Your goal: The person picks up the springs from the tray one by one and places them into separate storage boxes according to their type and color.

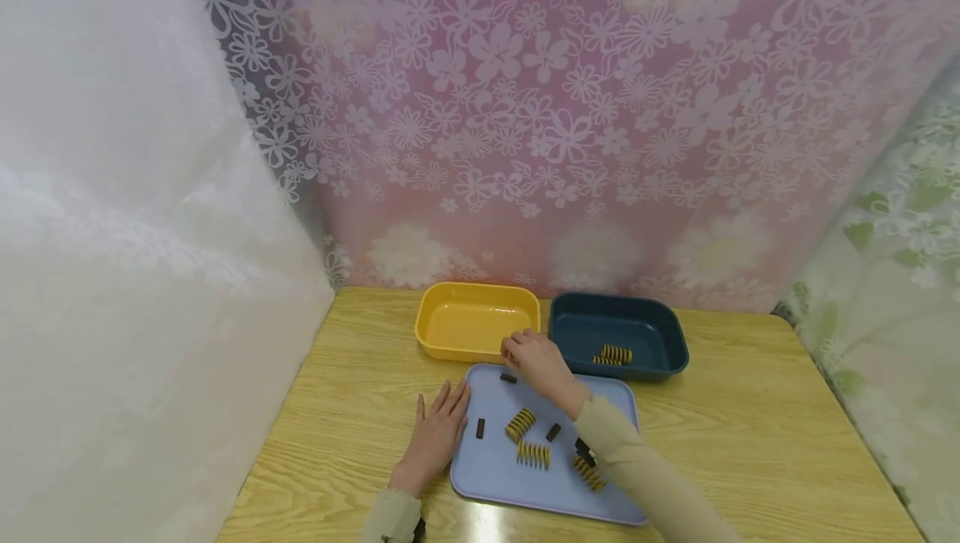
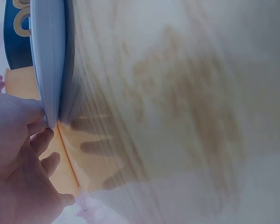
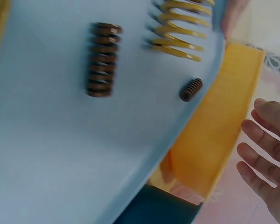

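Note:
My left hand (image 1: 433,441) lies at the left edge of the pale blue tray (image 1: 487,480), fingers spread and fairly straight. In the left wrist view, its fingertips touch the tray's rim. My right hand (image 1: 538,366) hangs over the tray's far edge, beside the yellow bin (image 1: 480,356). Its fingers (image 3: 259,133) are loosely bent and apart, with nothing showing between them. Small brown springs lie on the tray: one (image 1: 508,377) just below the right hand, another (image 1: 481,428) near the left hand, a third (image 1: 553,432) farther right. Larger yellow springs (image 1: 533,455) lie among them.
A dark teal bin (image 1: 660,370) stands right of the yellow one, with yellow springs (image 1: 617,354) inside. Both bins sit behind the tray on the wooden table (image 1: 360,376). Floral curtains (image 1: 525,151) enclose the back and sides.

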Demonstrator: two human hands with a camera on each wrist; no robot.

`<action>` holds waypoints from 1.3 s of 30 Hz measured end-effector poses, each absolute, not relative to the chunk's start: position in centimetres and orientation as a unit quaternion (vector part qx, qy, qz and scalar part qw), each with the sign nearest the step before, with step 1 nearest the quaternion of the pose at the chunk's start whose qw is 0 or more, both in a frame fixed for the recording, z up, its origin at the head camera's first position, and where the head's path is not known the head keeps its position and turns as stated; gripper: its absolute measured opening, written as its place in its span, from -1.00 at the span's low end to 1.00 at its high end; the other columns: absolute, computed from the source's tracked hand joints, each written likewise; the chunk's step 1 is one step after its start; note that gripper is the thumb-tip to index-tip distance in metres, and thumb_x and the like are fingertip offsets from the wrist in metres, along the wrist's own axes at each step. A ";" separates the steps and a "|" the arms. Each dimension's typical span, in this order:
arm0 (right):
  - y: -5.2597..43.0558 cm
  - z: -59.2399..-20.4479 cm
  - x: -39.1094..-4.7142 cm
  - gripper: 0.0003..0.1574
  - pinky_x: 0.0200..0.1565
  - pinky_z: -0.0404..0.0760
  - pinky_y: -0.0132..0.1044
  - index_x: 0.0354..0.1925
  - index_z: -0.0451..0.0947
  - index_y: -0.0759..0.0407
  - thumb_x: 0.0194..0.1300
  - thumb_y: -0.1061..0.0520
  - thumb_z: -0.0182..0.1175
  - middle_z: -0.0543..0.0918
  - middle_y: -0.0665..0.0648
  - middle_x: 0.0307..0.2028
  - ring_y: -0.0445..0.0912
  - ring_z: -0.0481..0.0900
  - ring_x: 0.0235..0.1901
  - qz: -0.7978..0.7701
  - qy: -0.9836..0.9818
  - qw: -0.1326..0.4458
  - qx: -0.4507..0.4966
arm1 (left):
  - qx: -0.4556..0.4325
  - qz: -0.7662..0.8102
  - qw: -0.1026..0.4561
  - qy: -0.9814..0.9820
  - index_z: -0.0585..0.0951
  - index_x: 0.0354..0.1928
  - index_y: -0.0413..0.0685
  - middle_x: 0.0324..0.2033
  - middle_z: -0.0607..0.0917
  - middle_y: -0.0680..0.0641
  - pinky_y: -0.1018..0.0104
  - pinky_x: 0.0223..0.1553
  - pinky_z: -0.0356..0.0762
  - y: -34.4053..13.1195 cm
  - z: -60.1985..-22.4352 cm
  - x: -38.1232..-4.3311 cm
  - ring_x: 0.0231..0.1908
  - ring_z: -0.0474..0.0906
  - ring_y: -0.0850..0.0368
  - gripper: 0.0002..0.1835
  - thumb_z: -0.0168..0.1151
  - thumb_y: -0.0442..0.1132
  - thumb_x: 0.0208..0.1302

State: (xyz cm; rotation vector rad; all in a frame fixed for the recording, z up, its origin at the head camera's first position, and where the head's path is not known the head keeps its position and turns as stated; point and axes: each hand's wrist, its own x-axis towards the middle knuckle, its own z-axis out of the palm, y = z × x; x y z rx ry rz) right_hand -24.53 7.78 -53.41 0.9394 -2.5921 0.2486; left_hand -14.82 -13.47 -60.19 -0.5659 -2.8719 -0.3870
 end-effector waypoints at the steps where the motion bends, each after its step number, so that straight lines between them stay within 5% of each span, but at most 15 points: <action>1: 7.8 -53.6 -24.4 -0.89 -0.44 0.49 -0.35 -0.43 0.57 0.02 0.11 0.06 0.31 0.58 -0.05 -0.48 -0.17 0.44 -0.50 0.088 -0.918 0.190 0.338 | -0.191 -0.131 0.095 -0.968 0.33 0.31 -0.05 0.30 0.33 -0.02 -0.36 0.15 0.08 -13.5 -60.2 -14.8 0.30 0.20 -0.09 -0.47 0.09 -0.16 0.30; 9: 7.7 -54.5 -23.8 -0.86 -0.44 0.49 -0.34 -0.46 0.53 0.00 0.08 0.06 0.33 0.57 -0.05 -0.50 -0.15 0.44 -0.49 0.067 -0.912 0.204 0.349 | -0.189 -0.133 0.081 -0.970 0.31 0.32 -0.05 0.31 0.32 -0.03 -0.35 0.16 0.06 -13.5 -60.3 -14.8 0.31 0.17 -0.09 -0.48 0.05 -0.15 0.32; 29: 7.6 -56.5 -22.8 -0.79 -0.28 0.53 -0.21 -0.30 0.65 0.02 0.10 -0.02 0.31 0.65 -0.03 -0.33 -0.11 0.58 -0.30 -0.033 -0.933 0.129 0.335 | -0.185 -0.137 0.073 -0.970 0.29 0.33 -0.04 0.32 0.29 -0.01 -0.35 0.18 0.03 -13.5 -60.4 -14.9 0.33 0.14 -0.07 -0.47 0.04 -0.15 0.33; 39: 7.1 -57.1 -22.9 -0.84 -0.42 0.52 -0.26 -0.44 0.62 -0.05 -0.02 -0.02 0.39 0.62 -0.05 -0.44 -0.11 0.56 -0.45 -0.055 -0.926 0.127 0.350 | -0.191 -0.139 0.087 -0.968 0.31 0.32 -0.06 0.30 0.32 -0.04 -0.36 0.16 0.05 -13.5 -60.4 -14.8 0.30 0.18 -0.10 -0.47 0.06 -0.17 0.32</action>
